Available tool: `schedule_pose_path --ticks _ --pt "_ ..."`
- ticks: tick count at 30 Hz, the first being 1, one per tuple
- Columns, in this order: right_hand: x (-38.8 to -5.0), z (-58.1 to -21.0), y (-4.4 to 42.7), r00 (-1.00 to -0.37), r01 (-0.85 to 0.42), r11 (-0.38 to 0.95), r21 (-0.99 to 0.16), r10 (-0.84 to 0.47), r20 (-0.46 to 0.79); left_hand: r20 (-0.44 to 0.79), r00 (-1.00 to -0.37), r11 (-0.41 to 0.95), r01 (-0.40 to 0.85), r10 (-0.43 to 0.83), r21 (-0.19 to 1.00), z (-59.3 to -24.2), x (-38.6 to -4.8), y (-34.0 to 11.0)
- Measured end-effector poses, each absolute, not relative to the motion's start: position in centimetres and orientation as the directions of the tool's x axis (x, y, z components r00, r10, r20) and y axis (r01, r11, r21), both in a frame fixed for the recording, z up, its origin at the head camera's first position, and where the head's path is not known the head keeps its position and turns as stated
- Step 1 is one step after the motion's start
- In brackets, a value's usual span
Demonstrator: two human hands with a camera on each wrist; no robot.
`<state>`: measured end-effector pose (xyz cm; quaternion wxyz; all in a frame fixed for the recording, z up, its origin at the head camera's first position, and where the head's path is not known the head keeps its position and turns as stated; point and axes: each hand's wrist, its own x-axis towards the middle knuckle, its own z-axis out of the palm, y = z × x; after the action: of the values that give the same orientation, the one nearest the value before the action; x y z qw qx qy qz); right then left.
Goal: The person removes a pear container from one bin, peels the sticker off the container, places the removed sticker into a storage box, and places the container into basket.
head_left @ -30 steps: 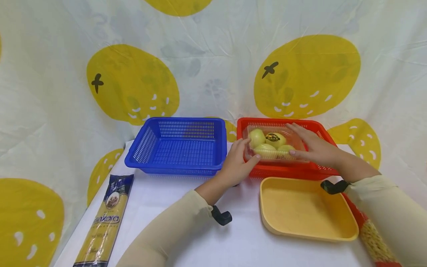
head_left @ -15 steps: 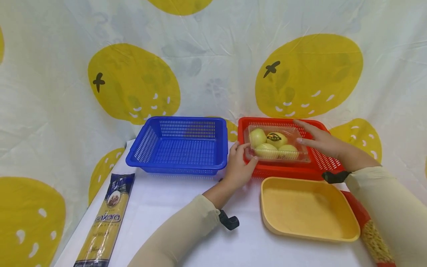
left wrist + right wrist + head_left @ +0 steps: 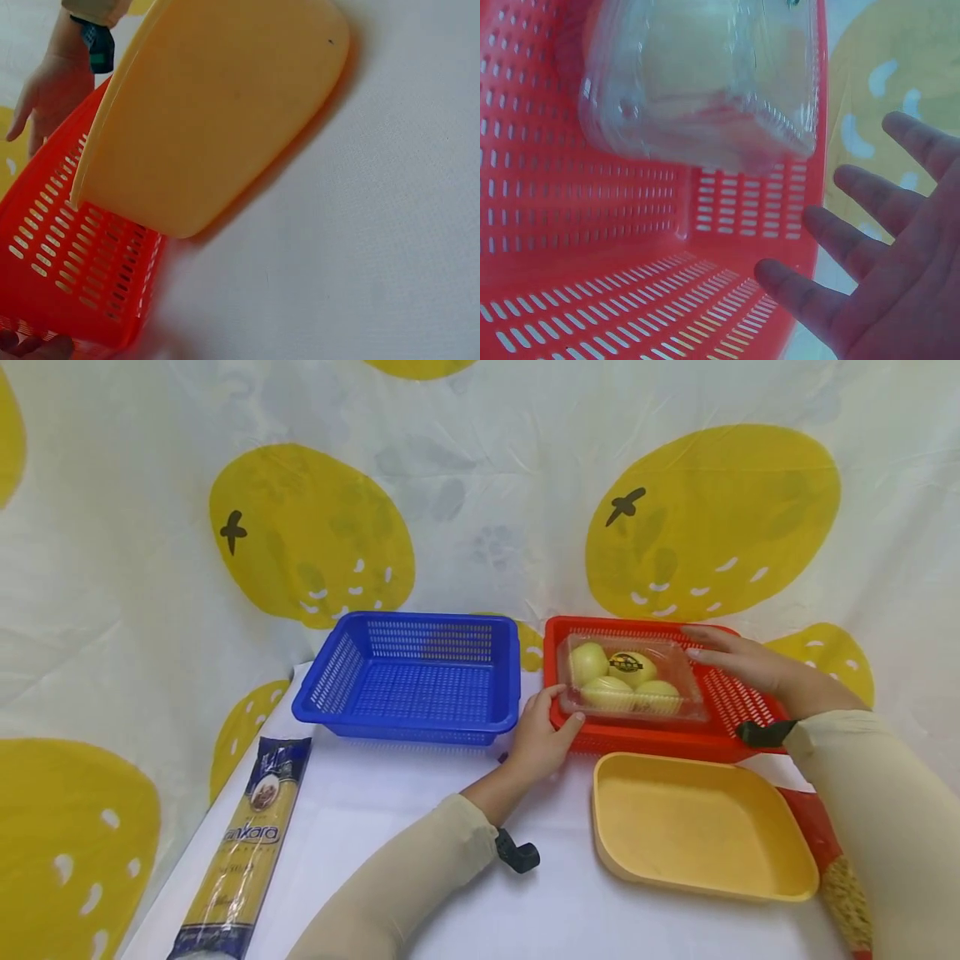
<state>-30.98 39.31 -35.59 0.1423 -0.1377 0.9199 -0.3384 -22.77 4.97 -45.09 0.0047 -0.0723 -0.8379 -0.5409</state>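
Note:
A clear plastic box of yellow-green fruit [image 3: 630, 681] with a black label lies inside the red basket [image 3: 645, 742], towards its left side. My left hand [image 3: 538, 739] rests at the basket's near left corner, beside the box, with thumb and fingers spread around the rim. In the left wrist view only some fingertips [image 3: 52, 347] show against the basket wall. Over the basket's right rim, my right hand [image 3: 750, 668] is apart from the box. Its fingers [image 3: 855, 251] are spread and straight in the right wrist view, with nothing held.
A blue basket [image 3: 405, 724] stands left of the red one. A shallow yellow tray [image 3: 697, 835] sits in front of the red basket. A pack of spaghetti [image 3: 247, 852] lies at left; a red pasta bag [image 3: 843, 893] lies at right, partly under my right arm.
My right hand has let go of the fruit box and moved right, over the basket rim. The left hand has slid from the box's side to the basket corner. The view has shifted slightly.

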Motion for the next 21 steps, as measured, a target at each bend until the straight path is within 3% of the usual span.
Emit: schedule_pose_path --ticks 12,21 --pt "-33.2 -36.8 40.5 -0.905 -0.058 0.704 -0.708 -0.336 -0.26 0.0 -0.991 0.338 0.047 0.136 0.94 -45.1 -22.6 5.7" --pt "-34.4 -38.4 40.0 -0.88 -0.045 0.757 -0.651 -0.339 -0.333 0.001 -0.986 0.343 0.059 0.169 0.938 -45.1 -22.6 5.4"
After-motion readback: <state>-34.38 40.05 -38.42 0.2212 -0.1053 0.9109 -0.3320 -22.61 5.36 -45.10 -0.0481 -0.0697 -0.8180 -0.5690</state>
